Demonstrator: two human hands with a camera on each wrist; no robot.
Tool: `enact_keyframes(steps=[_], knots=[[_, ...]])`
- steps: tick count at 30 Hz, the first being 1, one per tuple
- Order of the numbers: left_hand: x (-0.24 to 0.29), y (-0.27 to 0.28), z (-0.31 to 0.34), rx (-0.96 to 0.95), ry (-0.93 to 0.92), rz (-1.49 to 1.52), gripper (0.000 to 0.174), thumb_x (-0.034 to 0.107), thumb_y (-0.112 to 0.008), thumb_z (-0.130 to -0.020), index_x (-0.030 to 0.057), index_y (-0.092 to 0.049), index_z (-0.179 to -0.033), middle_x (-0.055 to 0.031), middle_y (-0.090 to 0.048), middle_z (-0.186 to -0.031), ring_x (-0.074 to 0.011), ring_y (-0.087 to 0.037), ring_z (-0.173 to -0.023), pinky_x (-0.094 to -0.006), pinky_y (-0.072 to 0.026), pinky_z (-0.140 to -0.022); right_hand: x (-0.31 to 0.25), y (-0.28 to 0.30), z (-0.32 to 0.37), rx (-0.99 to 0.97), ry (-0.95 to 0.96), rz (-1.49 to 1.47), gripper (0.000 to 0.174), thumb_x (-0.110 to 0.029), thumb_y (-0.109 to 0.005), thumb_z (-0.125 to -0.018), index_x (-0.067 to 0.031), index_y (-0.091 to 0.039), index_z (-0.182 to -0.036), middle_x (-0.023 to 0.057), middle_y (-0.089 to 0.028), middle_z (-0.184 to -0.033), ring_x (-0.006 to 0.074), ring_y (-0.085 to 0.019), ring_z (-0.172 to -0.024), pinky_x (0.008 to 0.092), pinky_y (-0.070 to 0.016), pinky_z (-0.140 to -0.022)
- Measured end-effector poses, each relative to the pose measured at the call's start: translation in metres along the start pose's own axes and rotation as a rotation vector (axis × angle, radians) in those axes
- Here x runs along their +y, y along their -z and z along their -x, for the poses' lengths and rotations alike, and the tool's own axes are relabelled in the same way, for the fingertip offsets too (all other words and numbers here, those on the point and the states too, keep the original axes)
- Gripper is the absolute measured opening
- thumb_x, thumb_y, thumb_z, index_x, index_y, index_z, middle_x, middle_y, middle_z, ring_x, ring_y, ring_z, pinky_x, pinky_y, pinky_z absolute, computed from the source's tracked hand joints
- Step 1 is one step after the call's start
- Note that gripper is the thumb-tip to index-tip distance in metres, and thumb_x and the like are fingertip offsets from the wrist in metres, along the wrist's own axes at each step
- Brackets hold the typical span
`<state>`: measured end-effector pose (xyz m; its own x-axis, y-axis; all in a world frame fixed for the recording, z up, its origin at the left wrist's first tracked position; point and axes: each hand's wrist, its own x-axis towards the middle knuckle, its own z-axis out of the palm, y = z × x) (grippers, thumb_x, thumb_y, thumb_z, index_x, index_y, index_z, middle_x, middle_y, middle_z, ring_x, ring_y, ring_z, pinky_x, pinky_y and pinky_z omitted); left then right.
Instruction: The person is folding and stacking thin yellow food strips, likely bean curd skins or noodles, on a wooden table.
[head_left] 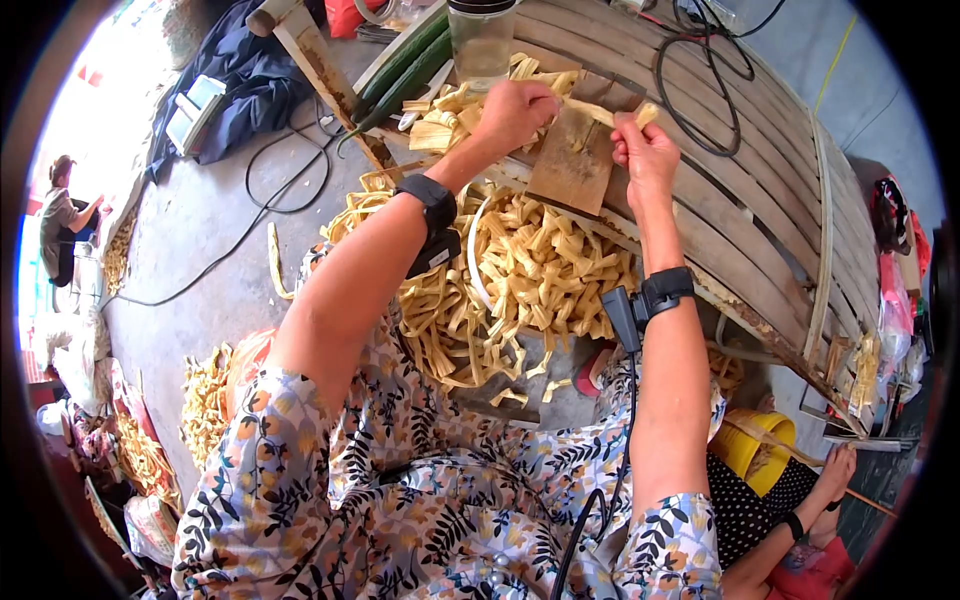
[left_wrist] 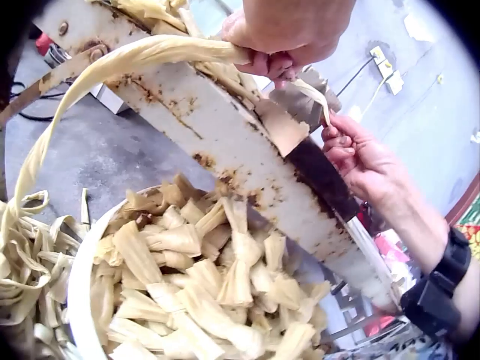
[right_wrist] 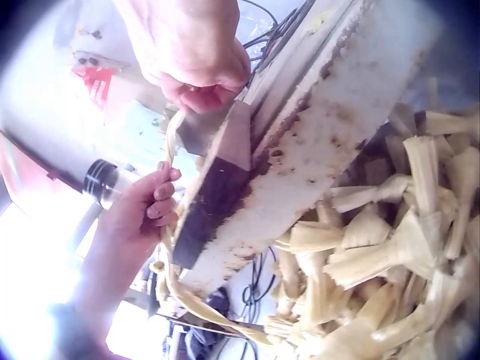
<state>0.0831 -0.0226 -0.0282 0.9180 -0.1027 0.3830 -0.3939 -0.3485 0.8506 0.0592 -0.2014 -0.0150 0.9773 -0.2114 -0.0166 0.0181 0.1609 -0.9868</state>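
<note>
Head camera: high, faces forward and down over both forearms. Wide fisheye takes in slatted bench, left hand, right hand, wooden board, basin of knotted bundles.
Left wrist camera: very near, below own hand, faces along bench edge toward right hand.
Right wrist camera: very near, faces opposite way toward left hand.
All three share wooden board, bench edge, strip held by both hands, knotted bundles.

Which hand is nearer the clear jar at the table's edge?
Left. The left hand grips a yellow strip just beside the jar; the right hand pinches the strip's other end farther off, across the wooden board.
</note>
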Motion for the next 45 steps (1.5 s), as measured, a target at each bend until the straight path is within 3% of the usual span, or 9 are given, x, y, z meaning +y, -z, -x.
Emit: enact_keyframes(steps=[7,15,22,26,30,34,39,42,45], knots=[[0.021,0.023,0.021,-0.275,0.203,0.181,0.01,0.012,-0.053,-0.084,0.0048,-0.059,-0.088,0.0035,-0.048,-0.056,-0.0023,-0.04,-0.047,-0.0177,-0.0328,-0.043,-0.015,0.019,0.032,-0.122,-0.002,0.372,0.025,-0.018,-0.065,-0.075,0.004,-0.06,-0.086,0.0067,-0.062,-0.069,0.0105,-0.054,-0.055,0.0249,-0.0434,-0.05],[0.056,0.015,0.062,-0.284,-0.2,-0.079,0.014,0.008,-0.055,-0.081,0.0091,-0.058,-0.095,-0.0002,-0.052,-0.057,-0.0077,-0.048,-0.051,-0.0235,-0.0406,-0.047,-0.061,0.029,0.068,-0.408,0.416,0.717,0.027,-0.025,-0.062,-0.079,-0.001,-0.062,-0.09,0.0106,-0.064,-0.079,0.0142,-0.06,-0.07,0.0251,-0.0474,-0.062],[0.074,0.012,0.084,-0.481,-0.365,-0.121,0.015,0.012,-0.062,-0.076,0.0066,-0.059,-0.09,-0.0099,-0.056,-0.063,-0.0197,-0.056,-0.056,-0.03,-0.0442,-0.054,-0.028,0.024,0.083,-0.452,-0.19,0.712,0.012,-0.008,-0.056,-0.081,0.0021,-0.063,-0.08,0.0014,-0.054,-0.058,0.0061,-0.048,-0.047,0.0206,-0.0375,-0.041],[0.063,0.031,0.074,-0.737,0.074,0.025,0.012,0.014,-0.061,-0.08,0.0021,-0.061,-0.082,0.001,-0.056,-0.067,-0.005,-0.051,-0.06,-0.0199,-0.0433,-0.054,-0.03,0.048,0.091,-0.561,-0.301,0.564,0.014,-0.008,-0.056,-0.081,0.0037,-0.063,-0.079,-0.0009,-0.054,-0.057,0.0044,-0.044,-0.044,0.0178,-0.0337,-0.041],[0.063,0.039,0.066,-0.8,0.06,0.352,0.011,0.014,-0.057,-0.083,0.0035,-0.061,-0.086,0.0009,-0.056,-0.069,-0.0051,-0.051,-0.064,-0.0194,-0.0431,-0.058,-0.049,0.025,0.109,-0.989,-0.42,-0.044,0.027,-0.018,-0.062,-0.08,0.0028,-0.06,-0.097,-0.0037,-0.052,-0.056,0.0022,-0.041,-0.044,0.0168,-0.0346,-0.043],[0.061,0.029,0.065,-0.653,0.101,0.529,0.023,0.023,-0.046,-0.09,0.0052,-0.06,-0.089,-0.0008,-0.056,-0.07,-0.0054,-0.05,-0.065,-0.0202,-0.0419,-0.058,-0.065,0.021,0.103,-0.873,-0.254,-0.328,0.039,-0.029,-0.06,-0.081,0.0019,-0.057,-0.105,-0.0064,-0.05,-0.058,0.0009,-0.037,-0.045,0.0153,-0.0326,-0.046],[0.051,0.004,0.084,-0.909,0.56,1.01,0.038,0.036,-0.041,-0.091,0.001,-0.054,-0.083,0.0035,-0.046,-0.056,-0.0006,-0.032,-0.038,-0.0139,-0.0283,-0.033,-0.061,0.017,0.099,-0.691,0.032,0.18,0.032,-0.024,-0.063,-0.08,-0.0044,-0.06,-0.105,-0.0011,-0.059,-0.066,0.0001,-0.046,-0.053,0.0129,-0.0338,-0.046],[0.048,-0.008,0.096,-1.186,0.594,1.453,0.042,0.035,-0.054,-0.084,-0.0044,-0.05,-0.097,0.0035,-0.049,-0.063,0.0007,-0.036,-0.041,-0.0145,-0.0315,-0.042,-0.056,0.014,0.103,-0.715,-0.001,0.317,0.03,-0.017,-0.064,-0.079,-0.0017,-0.06,-0.104,0.0011,-0.062,-0.072,0.0004,-0.05,-0.057,0.0137,-0.0365,-0.045],[0.046,-0.012,0.107,-0.995,0.719,1.442,0.036,0.031,-0.055,-0.085,0.0008,-0.049,-0.104,-0.0001,-0.053,-0.069,0.0012,-0.038,-0.042,-0.0156,-0.034,-0.046,-0.047,0.01,0.109,-0.693,0.036,0.285,0.028,-0.013,-0.064,-0.077,-0.0024,-0.06,-0.103,-0.0017,-0.058,-0.077,0.0026,-0.051,-0.06,0.0172,-0.0395,-0.045]])
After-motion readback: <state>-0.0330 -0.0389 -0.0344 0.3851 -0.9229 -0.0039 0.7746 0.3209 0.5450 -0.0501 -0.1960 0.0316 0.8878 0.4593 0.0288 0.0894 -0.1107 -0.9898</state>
